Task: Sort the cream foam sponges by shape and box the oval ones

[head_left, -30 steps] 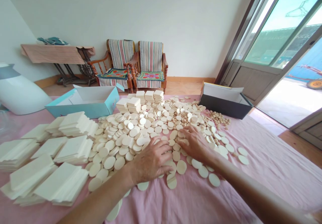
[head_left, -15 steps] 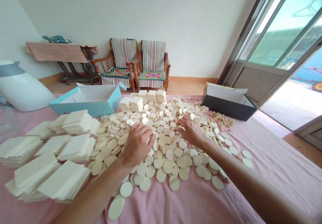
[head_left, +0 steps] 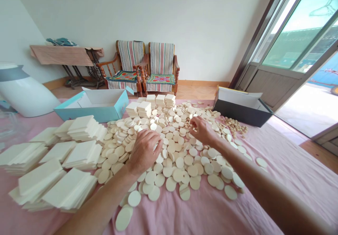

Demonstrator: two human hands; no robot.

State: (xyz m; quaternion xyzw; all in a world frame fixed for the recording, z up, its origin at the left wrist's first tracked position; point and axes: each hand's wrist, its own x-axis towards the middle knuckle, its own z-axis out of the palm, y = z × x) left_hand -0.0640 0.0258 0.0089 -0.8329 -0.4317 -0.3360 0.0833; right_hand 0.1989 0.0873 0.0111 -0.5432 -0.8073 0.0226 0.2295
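A wide heap of pale round wooden discs (head_left: 170,184) covers the middle of the cloth. My left hand (head_left: 146,148) rests over the left-centre of the heap, back of the hand up. Its fingers are curled down and closed; what they hold, if anything, is hidden. On the right, my right hand (head_left: 202,131) hovers just above the discs with fingertips pinched together. Whatever is in that pinch is too small or hidden to make out. Small wooden beads (head_left: 236,126) lie beyond it, beside the discs.
Stacks of square wooden tiles (head_left: 83,154) stand at the left, with smaller tile stacks (head_left: 144,109) at the back. A light-blue box (head_left: 89,113) and a black box (head_left: 240,110) border the heap. A white jug (head_left: 29,94) stands far left on the pink cloth (head_left: 287,164).
My right hand has lifted slightly and shifted a little right, its fingers drawing together. My left hand stays almost in place. The whole view has slid slightly.
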